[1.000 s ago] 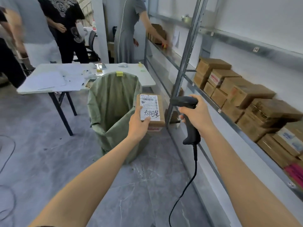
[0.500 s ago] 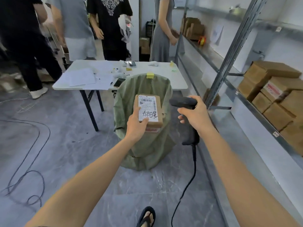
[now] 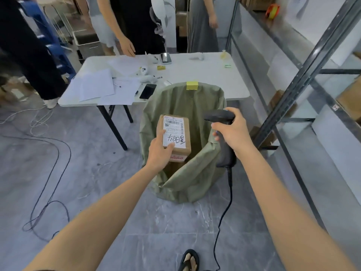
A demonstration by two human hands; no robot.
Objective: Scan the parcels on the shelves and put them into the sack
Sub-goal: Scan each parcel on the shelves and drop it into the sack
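My left hand (image 3: 159, 153) grips a small brown cardboard parcel (image 3: 178, 133) with a white barcode label and black handwriting on it. The parcel hangs over the open mouth of the green sack (image 3: 197, 178), which stands on the floor against the table. My right hand (image 3: 233, 132) holds a black corded scanner (image 3: 222, 137) by its handle, just right of the parcel, with its head turned towards the label. More brown parcels (image 3: 349, 102) lie on the metal shelves at the far right, mostly cut off.
A white folding table (image 3: 205, 75) behind the sack carries papers, a phone and small items. Several people stand behind it. The steel shelf upright (image 3: 304, 75) runs diagonally on the right. Cables (image 3: 48, 173) lie on the grey floor at left. My sandalled foot (image 3: 189, 261) shows below.
I have turned left and stepped towards the sack. The shelves slid out to the right. The parcel now hangs over the sack's mouth, and both hands keep their holds.
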